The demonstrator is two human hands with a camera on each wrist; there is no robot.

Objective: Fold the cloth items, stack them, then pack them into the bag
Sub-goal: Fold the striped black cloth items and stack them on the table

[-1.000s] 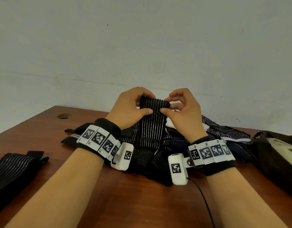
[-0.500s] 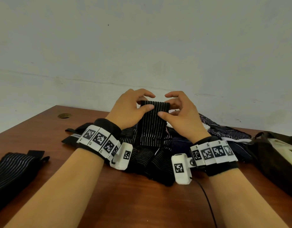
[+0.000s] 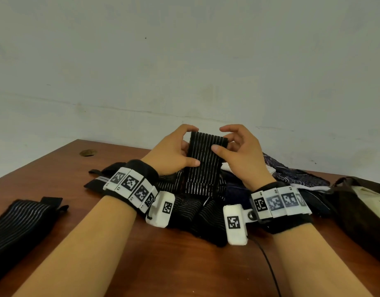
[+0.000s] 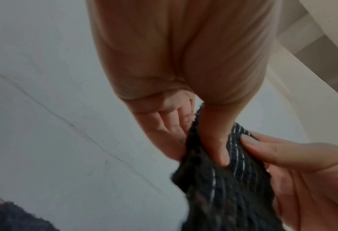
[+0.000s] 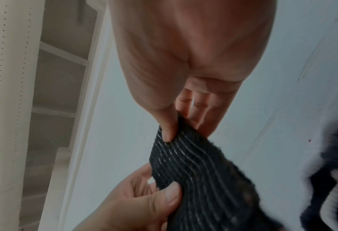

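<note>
Two hands share one piece right now: my left hand and right hand each pinch a side edge of the black ribbed strap with thin white lines, holding it upright above the dark heap of cloth in the middle of the bench. On both sides the thumb lies on the near face and the fingers curl behind, so both hands are grasping the strap, not released. Its lower end hangs down into the heap.

I judge it light, soft and stretchy; the stripes ripple where the thumb presses in the right wrist view, so it will sag and twist if I let go of one edge. Taking it by the two side edges near the top, as now, seems the best hold for folding it over.

Another striped strap lies apart at the bench's left edge, and the dark bag sits at the right. No brand or readable writing shows; only square black-and-white marker tags on the wristbands.
</note>
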